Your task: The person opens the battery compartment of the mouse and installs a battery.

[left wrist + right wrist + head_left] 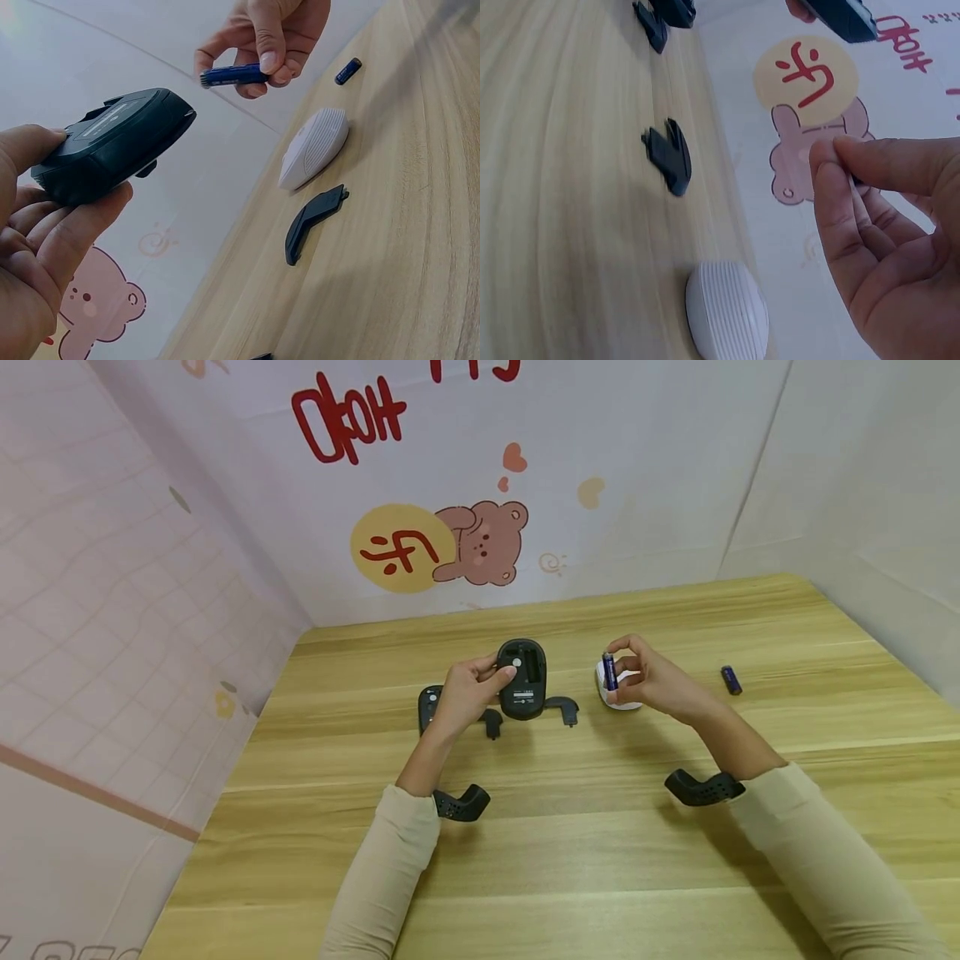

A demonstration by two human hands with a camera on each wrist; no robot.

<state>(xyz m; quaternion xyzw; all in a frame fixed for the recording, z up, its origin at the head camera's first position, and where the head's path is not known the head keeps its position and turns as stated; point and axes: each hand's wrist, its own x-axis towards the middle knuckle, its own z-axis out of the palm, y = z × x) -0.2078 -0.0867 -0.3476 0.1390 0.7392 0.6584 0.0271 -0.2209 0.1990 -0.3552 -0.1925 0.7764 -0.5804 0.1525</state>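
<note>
My left hand (468, 693) grips a black computer mouse (522, 693) by its side, thumb on the underside, which faces me with its battery slot uncovered. To the right, my right hand (652, 681) pinches a blue battery (610, 672) between thumb and fingers. In the left wrist view the battery (234, 75) points toward the raised mouse (112, 142), with a gap between them. The right wrist view shows the fingertips (832, 154) pressed together, the battery mostly hidden behind them. A white mouse (624, 703) lies on the table beneath the right hand.
Two curved black battery covers (564, 707) (491, 722) lie on the wooden table (555, 843), either side of the held mouse. Partly behind my left hand is a second black mouse (429, 702). Another blue battery (731, 680) lies at the right. A printed cloth wall (645, 535) borders the table's back.
</note>
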